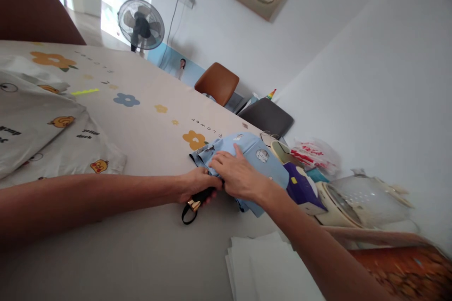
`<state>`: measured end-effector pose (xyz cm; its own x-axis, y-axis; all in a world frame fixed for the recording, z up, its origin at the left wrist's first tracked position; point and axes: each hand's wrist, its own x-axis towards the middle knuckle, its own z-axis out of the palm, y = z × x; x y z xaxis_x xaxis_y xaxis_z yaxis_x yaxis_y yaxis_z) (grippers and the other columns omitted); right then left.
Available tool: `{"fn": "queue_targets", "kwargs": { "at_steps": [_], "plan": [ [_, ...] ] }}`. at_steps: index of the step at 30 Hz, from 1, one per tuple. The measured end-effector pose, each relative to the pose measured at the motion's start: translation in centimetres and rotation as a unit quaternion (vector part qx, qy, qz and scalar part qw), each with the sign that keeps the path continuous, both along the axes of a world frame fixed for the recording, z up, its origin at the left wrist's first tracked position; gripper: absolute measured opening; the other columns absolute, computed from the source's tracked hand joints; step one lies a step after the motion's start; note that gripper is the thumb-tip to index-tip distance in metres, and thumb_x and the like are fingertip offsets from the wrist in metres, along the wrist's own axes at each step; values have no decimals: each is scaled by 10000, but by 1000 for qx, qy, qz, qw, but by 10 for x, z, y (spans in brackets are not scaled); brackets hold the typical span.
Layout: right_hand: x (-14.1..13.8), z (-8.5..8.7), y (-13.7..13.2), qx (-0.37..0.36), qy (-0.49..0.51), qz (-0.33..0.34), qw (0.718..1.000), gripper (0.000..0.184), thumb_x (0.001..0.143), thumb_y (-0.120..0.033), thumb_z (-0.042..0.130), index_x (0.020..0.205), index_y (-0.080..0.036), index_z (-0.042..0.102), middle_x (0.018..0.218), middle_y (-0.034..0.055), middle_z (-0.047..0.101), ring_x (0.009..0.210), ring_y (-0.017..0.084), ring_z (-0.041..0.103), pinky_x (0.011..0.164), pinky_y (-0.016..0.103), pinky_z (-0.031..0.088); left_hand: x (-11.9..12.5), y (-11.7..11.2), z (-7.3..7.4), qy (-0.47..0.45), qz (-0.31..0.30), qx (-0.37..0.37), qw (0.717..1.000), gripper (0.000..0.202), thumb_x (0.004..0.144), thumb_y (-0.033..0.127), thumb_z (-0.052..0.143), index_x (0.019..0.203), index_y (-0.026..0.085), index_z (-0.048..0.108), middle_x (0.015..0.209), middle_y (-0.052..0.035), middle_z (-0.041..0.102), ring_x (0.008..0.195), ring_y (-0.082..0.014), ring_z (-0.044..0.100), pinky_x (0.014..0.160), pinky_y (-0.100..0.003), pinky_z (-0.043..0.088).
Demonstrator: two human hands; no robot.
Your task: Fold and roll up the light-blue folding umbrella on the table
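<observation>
A light blue folding umbrella point(257, 160) with small cartoon prints lies on the table, over a flowered cloth point(148, 117). My left hand point(196, 186) is closed round its black handle point(201, 197), whose black wrist strap point(189, 216) trails toward me. My right hand point(238, 174) rests on the blue fabric with fingers laid flat and slightly spread, pressing the cloth down beside the left hand.
A white printed garment point(45, 131) lies at the left. White paper sheets point(268, 268) sit at the near edge. At the right are a purple box point(302, 188), a glass-lidded pot point(367, 202), a plastic bag point(314, 155). Brown chairs point(217, 82) and a fan point(141, 23) stand beyond.
</observation>
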<state>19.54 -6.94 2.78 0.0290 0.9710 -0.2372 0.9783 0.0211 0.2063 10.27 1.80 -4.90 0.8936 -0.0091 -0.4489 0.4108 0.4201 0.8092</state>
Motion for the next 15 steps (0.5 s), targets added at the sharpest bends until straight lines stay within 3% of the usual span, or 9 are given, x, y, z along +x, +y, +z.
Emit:
{"fn": "queue_targets", "kwargs": {
  "at_steps": [2, 4, 6, 8, 9, 11, 15],
  "plan": [
    [9, 13, -10, 90, 94, -19, 991, 364, 735, -181, 560, 1098, -216, 552, 1181, 79, 583, 1173, 248, 480, 1038, 515, 253, 2, 3, -2, 9, 13, -49, 999, 189, 679, 191, 545, 510, 148, 474, 462, 16, 475, 359, -80, 439, 334, -197, 367],
    [25, 21, -18, 268, 170, -84, 944, 377, 777, -251, 542, 1153, -226, 528, 1228, 68, 561, 1170, 214, 493, 1008, 419, 344, 4, 7, -5, 3, 35, -111, 993, 197, 679, 200, 564, 524, 154, 452, 476, 32, 462, 379, -66, 434, 353, -182, 368],
    [47, 19, -23, 477, 180, -172, 843, 375, 760, -295, 560, 1120, -194, 547, 1212, 93, 569, 1137, 228, 516, 982, 423, 369, 7, 11, -10, -10, 54, -167, 984, 208, 673, 211, 591, 545, 160, 436, 495, 44, 451, 401, -55, 432, 376, -169, 373],
    [69, 7, -23, 586, 226, -270, 730, 365, 760, -329, 544, 1079, -153, 564, 1127, 116, 614, 1052, 231, 570, 919, 421, 418, 9, 14, -14, -12, 60, -211, 976, 216, 674, 213, 602, 560, 164, 425, 505, 52, 437, 408, -48, 421, 388, -160, 375],
    [79, 0, -23, 607, 248, -310, 688, 360, 749, -349, 547, 1036, -135, 580, 1080, 126, 632, 1007, 233, 588, 881, 412, 441, 10, 16, -16, -10, 57, -227, 972, 218, 681, 209, 598, 563, 165, 421, 504, 54, 430, 407, -46, 412, 387, -158, 372],
    [92, -14, -20, 613, 272, -355, 651, 363, 719, -373, 570, 982, -123, 600, 1012, 122, 651, 942, 227, 603, 844, 387, 454, 13, 18, -18, -3, 47, -247, 968, 222, 697, 201, 585, 563, 165, 413, 498, 54, 415, 402, -45, 394, 373, -155, 357],
    [98, -22, -19, 605, 292, -395, 627, 361, 702, -408, 573, 913, -120, 623, 863, 81, 661, 803, 200, 606, 758, 341, 466, 16, 20, -22, -15, 31, -272, 962, 223, 691, 192, 613, 586, 163, 418, 515, 57, 409, 411, -47, 392, 360, -154, 338]
  ]
}}
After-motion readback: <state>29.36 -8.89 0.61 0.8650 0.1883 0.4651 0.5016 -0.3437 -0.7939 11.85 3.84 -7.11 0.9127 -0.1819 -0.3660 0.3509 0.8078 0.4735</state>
